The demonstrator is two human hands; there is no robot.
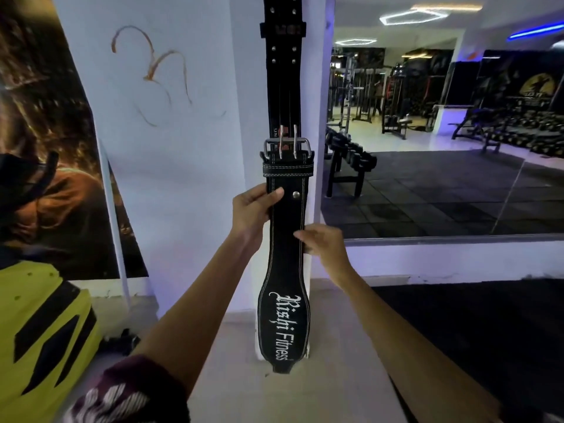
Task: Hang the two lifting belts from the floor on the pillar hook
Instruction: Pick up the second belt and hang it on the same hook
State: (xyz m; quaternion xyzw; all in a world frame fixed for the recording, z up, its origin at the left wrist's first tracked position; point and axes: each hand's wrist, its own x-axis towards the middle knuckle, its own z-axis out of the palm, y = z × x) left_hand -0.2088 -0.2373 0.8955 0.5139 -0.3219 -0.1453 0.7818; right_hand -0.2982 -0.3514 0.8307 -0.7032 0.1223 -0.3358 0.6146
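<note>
A black lifting belt [285, 239] is held upright against the white pillar [244, 117], its steel buckle [287, 148] at the top and its wide end, stitched "Rishi Fitness", pointing down near the floor. The left hand [251, 209] is clamped on the belt's left edge just below the buckle, the thumb laid across the front. The right hand [323, 244] is closed on the right edge a little lower, fingers pinching the strap. A second black belt [283, 71] is seen hanging on the pillar directly above, its lower end behind the buckle; the hook is out of view. A wall mirror [442, 132] is set to the right, and a poster [45, 148] to the left.
</note>
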